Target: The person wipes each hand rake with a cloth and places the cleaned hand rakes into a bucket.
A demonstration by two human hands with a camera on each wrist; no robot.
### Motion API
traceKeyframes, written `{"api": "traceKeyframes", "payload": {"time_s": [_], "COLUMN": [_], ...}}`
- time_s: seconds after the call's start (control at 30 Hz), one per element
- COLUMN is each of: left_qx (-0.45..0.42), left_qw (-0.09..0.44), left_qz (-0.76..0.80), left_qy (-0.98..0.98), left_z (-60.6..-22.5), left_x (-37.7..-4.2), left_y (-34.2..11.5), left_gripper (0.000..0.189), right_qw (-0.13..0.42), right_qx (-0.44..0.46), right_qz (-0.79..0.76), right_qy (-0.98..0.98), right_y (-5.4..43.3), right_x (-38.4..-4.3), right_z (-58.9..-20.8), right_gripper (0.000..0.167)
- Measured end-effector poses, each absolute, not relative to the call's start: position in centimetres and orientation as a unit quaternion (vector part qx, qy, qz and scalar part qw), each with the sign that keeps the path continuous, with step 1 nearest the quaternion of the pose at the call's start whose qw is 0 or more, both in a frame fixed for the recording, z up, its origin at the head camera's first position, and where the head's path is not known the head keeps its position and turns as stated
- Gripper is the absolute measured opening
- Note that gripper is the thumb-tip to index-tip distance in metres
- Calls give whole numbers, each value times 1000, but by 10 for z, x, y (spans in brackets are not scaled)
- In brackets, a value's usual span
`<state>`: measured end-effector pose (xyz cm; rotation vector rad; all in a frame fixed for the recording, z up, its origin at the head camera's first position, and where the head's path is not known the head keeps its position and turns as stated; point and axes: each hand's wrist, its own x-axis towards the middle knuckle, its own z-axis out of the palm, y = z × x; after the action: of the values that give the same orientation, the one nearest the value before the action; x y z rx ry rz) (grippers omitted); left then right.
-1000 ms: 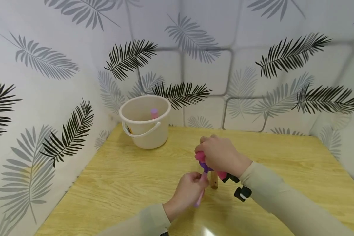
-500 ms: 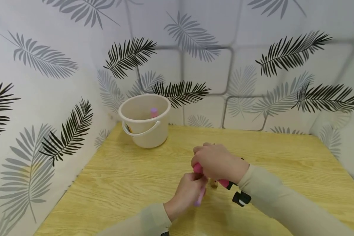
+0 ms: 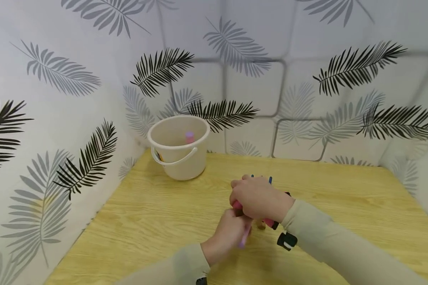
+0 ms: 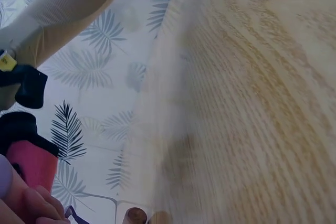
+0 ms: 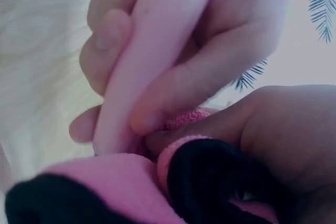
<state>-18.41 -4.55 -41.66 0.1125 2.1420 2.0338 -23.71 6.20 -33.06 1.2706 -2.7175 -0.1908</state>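
My left hand (image 3: 230, 227) grips a smooth handle (image 3: 245, 236), pale pink with a lilac end. In the right wrist view its fingers and thumb wrap round that handle (image 5: 152, 40). Right above it, my right hand (image 3: 258, 198) holds a bright pink, fuzzy, cloth-like piece with black ends (image 5: 113, 179) against the upper end of the handle. The head of the handled thing is hidden by the right hand. Two blue tips (image 3: 270, 180) stick out beyond the right hand; what they belong to cannot be told.
Brown wooden ends (image 4: 135, 215) show close to the hands. A cream bucket (image 3: 185, 166) with its handle hanging down stands at the back left of the wood-grain table (image 3: 146, 229); a pink and lilac thing (image 3: 190, 137) is inside. A leaf-patterned covering (image 3: 249, 134) closes off the back.
My right hand has come down and slightly left onto the left hand, covering the purple part that showed above the handle. Blue tips now show beyond it. The left hand has barely moved.
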Motion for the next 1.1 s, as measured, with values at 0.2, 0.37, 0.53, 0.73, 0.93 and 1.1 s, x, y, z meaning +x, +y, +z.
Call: {"api": "traceKeyframes", "payload": {"time_s": [0.2, 0.37, 0.53, 0.73, 0.93, 1.1], "left_qx": [41, 39, 42, 30, 6, -10], "left_qw": [96, 88, 76, 78, 62, 57], "left_qz": [686, 691, 692, 699, 705, 714], "left_qy": [720, 716, 717, 710, 706, 697], "left_z": [-414, -411, -410, -412, -413, -414], "left_x": [-183, -181, -177, -174, -176, -177], "left_y": [-48, -46, -46, -47, -49, -49], "left_gripper": [35, 36, 34, 35, 31, 28], "right_qw": [52, 95, 139, 128, 84, 86], "right_qx": [405, 383, 349, 334, 368, 347], "right_qz": [-38, -30, -18, 13, 39, 30], "right_qy": [-912, -918, -927, -934, -925, -933], "right_y": [67, 69, 73, 82, 90, 94], "right_x": [-237, -247, -261, -262, -246, -253], "right_z": [-325, -328, -335, -334, -326, -326], "right_gripper": [27, 29, 28, 34, 38, 35]}}
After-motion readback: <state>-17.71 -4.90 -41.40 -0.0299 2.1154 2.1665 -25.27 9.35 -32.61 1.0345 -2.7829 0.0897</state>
